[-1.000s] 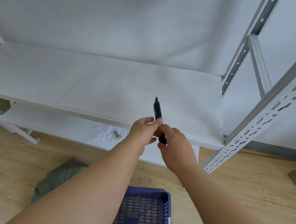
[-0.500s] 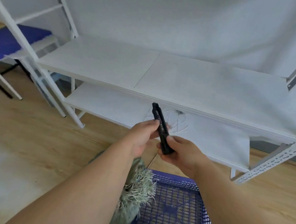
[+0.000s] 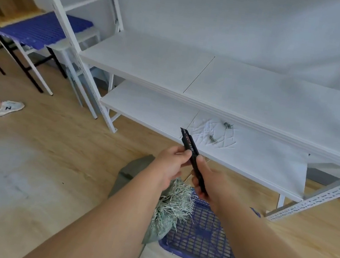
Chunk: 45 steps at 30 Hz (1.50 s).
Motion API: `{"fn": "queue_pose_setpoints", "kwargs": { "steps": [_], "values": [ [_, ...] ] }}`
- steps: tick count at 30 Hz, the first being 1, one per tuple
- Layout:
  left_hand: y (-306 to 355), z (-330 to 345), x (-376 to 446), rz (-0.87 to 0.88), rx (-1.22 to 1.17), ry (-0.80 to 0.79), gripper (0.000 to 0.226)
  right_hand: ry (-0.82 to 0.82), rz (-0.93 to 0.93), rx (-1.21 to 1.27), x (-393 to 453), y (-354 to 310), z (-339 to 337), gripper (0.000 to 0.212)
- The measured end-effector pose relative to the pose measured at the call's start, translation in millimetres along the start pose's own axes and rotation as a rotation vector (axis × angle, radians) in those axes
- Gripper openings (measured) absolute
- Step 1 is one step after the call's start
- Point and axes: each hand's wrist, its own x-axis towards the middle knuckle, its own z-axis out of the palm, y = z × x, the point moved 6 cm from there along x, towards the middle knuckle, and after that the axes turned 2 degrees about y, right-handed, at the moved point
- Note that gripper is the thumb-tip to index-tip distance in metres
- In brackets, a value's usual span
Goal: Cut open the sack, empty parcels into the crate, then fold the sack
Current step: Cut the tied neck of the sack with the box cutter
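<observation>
Both hands hold a black utility knife (image 3: pixel 190 148) in front of me, its tip pointing up and to the left. My right hand (image 3: pixel 211 182) grips its lower handle. My left hand (image 3: pixel 171 164) pinches the knife body higher up with thumb and fingertips. Below the hands a grey-green sack (image 3: pixel 134 171) lies on the floor, its frayed end (image 3: pixel 172 205) resting against a blue plastic crate (image 3: pixel 207 242). My left forearm hides most of the sack. No parcels show.
A white metal shelf rack (image 3: pixel 226 86) stands just ahead, its lower board (image 3: pixel 145 107) near floor level. Another blue crate (image 3: pixel 40 27) sits on a stand at the left. A person's legs and white shoes (image 3: pixel 10 107) are at the far left on the wooden floor.
The view has swung left and down, bringing the sack and more of the crate into sight. Both hands have stayed on the knife, held lower against the rack.
</observation>
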Motion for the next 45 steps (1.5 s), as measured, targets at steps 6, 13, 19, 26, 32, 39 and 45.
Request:
{"fn": "queue_pose_setpoints", "kwargs": {
  "steps": [6, 13, 19, 26, 32, 39, 45],
  "values": [
    [-19.6, 18.9, -21.2, -0.066, 0.066, -0.017, 0.02, -0.122, -0.038, -0.042, -6.3, 19.1, -18.2, 0.046],
    [-31.6, 6.9, -33.6, -0.037, 0.042, 0.077, 0.019, -0.266, -0.001, 0.082, -12.1, 36.1, -13.1, 0.037],
    [-49.9, 8.0, -27.9, -0.087, 0.023, 0.055, 0.022, -0.153, 0.044, 0.0, -5.2, 54.6, -18.3, 0.045],
    [-86.7, -30.9, 2.4, -0.109, 0.142, 0.046, 0.016, -0.093, -0.014, -0.232, 22.9, 84.6, -1.7, 0.032],
    [-148.8, -117.7, 36.1, -0.235, 0.226, 0.188, 0.031, 0.088, 0.263, -0.138, 50.3, 149.7, 27.0, 0.032],
    [-206.1, -176.0, 84.1, -0.22, 0.609, 0.096, 0.036, 0.113, 0.322, 0.013, 73.8, 206.5, 101.2, 0.029],
    [-251.3, -167.5, 136.4, -0.108, 0.952, -0.051, 0.04, 0.012, 0.326, -0.13, 108.7, 248.8, 118.5, 0.027]
  ]
}}
